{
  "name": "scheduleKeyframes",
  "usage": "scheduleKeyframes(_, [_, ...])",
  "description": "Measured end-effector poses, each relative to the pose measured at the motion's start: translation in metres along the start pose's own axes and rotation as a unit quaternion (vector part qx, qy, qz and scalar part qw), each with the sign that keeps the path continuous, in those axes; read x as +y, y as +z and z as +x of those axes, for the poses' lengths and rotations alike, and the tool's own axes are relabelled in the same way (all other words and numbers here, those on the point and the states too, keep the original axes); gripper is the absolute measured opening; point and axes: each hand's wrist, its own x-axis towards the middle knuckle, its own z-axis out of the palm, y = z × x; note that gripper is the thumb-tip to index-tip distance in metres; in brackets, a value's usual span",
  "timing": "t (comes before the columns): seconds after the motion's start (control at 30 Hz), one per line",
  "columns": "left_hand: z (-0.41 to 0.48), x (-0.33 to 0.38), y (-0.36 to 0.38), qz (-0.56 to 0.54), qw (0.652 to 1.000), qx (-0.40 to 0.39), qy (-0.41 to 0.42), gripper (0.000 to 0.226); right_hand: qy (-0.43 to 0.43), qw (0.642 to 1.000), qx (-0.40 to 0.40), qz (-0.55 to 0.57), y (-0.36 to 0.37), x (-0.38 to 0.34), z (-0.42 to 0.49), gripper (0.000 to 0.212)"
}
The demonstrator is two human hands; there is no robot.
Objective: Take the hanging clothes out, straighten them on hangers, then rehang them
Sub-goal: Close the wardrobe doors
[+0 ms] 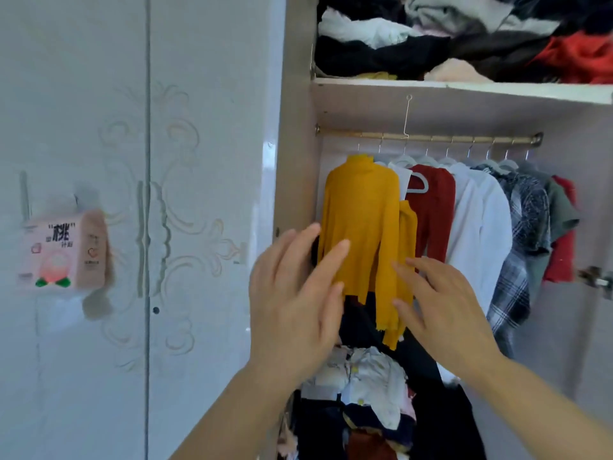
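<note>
With both your left hand (295, 293) and right hand (441, 303) spread flat, gripping nothing, smooth the mustard sweater (361, 227) hanging centre-frame downward evenly so its hem falls straight.

Mustard-yellow sweater (361, 224) just beyond both hands; to the right hand's side, a dark red top (434, 210), white shirts (481, 227), a grey-and-white plaid shirt (520, 247). Left of the left hand, a pink tissue pack (63, 250).
</note>
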Motion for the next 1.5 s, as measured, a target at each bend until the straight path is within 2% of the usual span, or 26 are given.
scheduleKeyframes(0.07, [0.01, -0.013, -0.012, 0.039, 0.994, 0.032, -0.095, 0.05, -0.013, 1.0, 0.012, -0.002, -0.014, -0.013, 0.006, 0.041])
scheduleKeyframes(0.17, [0.019, -0.032, -0.016, 0.022, 0.957, -0.054, -0.285, 0.073, -0.032, 0.999, 0.024, -0.005, -0.031, -0.029, 0.016, 0.046])
scheduleKeyframes(0.27, [0.008, -0.042, -0.009, -0.069, 0.932, -0.135, -0.329, 0.082, -0.035, 0.999, 0.031, 0.0, -0.041, -0.038, 0.021, 0.047])
scheduleKeyframes(0.47, [0.001, -0.036, 0.003, -0.114, 0.945, -0.136, -0.274, 0.077, -0.061, 0.998, 0.034, -0.008, -0.056, -0.037, 0.033, 0.044])
scheduleKeyframes(0.67, [0.001, -0.013, 0.04, -0.1, 0.963, -0.194, -0.158, 0.07, -0.095, 0.993, 0.073, -0.021, -0.061, -0.033, 0.066, 0.043])
scheduleKeyframes(0.77, [0.003, -0.006, 0.072, -0.085, 0.968, -0.213, -0.106, 0.066, -0.123, 0.989, 0.066, -0.052, -0.053, -0.019, 0.085, 0.044])
scheduleKeyframes(0.9, [-0.003, 0.005, 0.125, -0.055, 0.966, -0.25, -0.04, 0.09, -0.126, 0.985, -0.015, -0.116, -0.026, 0.026, 0.098, 0.047])
scheduleKeyframes(1.0, [-0.012, 0.011, 0.17, -0.033, 0.963, -0.265, -0.028, 0.093, -0.13, 0.975, -0.048, -0.171, -0.002, 0.074, 0.094, 0.044])
scheduleKeyframes(1.07, [-0.014, 0.014, 0.198, -0.037, 0.962, -0.269, -0.018, 0.091, -0.146, 0.971, -0.008, -0.188, 0.011, 0.103, 0.089, 0.039])
scheduleKeyframes(1.17, [-0.013, 0.019, 0.231, -0.011, 0.96, -0.281, 0.006, 0.086, -0.162, 0.971, 0.043, -0.17, 0.034, 0.144, 0.088, 0.038])
scheduleKeyframes(1.37, [-0.021, 0.018, 0.287, 0.029, 0.961, -0.272, 0.026, 0.076, -0.168, 0.975, 0.041, -0.139, 0.074, 0.212, 0.095, 0.041])
scheduleKeyframes(1.5, [-0.02, 0.013, 0.319, 0.079, 0.95, -0.3, 0.015, 0.077, -0.154, 0.98, 0.034, -0.117, 0.103, 0.242, 0.101, 0.046])
